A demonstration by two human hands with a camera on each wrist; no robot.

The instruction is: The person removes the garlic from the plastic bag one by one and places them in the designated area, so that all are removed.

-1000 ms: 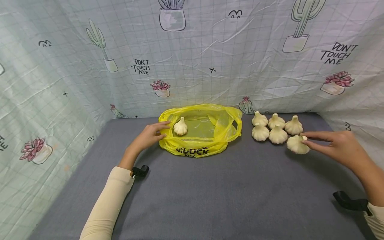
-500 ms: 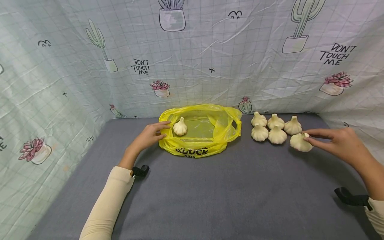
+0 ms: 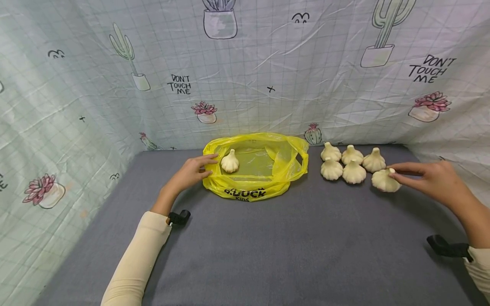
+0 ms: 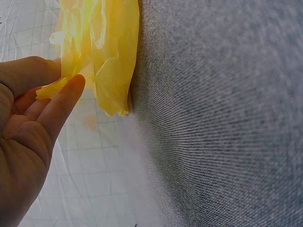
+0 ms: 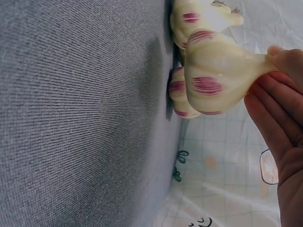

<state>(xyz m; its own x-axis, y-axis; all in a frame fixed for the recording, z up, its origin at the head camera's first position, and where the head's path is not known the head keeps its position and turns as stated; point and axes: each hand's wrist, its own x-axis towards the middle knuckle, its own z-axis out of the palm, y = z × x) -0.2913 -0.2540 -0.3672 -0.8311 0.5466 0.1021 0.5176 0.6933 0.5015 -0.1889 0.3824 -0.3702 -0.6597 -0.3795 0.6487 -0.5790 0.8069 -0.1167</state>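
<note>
A yellow plastic bag (image 3: 252,187) lies on its base with its mouth spread upward, and one garlic bulb (image 3: 230,161) stands inside at its left end. My left hand (image 3: 190,172) pinches the bag's left rim; the left wrist view shows the yellow film (image 4: 111,61) between thumb and fingers. On the right, my right hand (image 3: 438,180) pinches a garlic bulb (image 3: 385,181) by its stem. In the right wrist view this held bulb (image 5: 213,75) has purple streaks and appears slightly off the table, in front of other bulbs (image 5: 196,19).
Several more garlic bulbs (image 3: 353,171) stand in two rows right of the bag, just left of the held one. A grey cloth (image 3: 268,246) covers the table. A printed curtain (image 3: 245,85) hangs behind and along the sides.
My right hand has shifted a little to the right and away from me with the garlic bulb. The left hand and the bag look unmoved.
</note>
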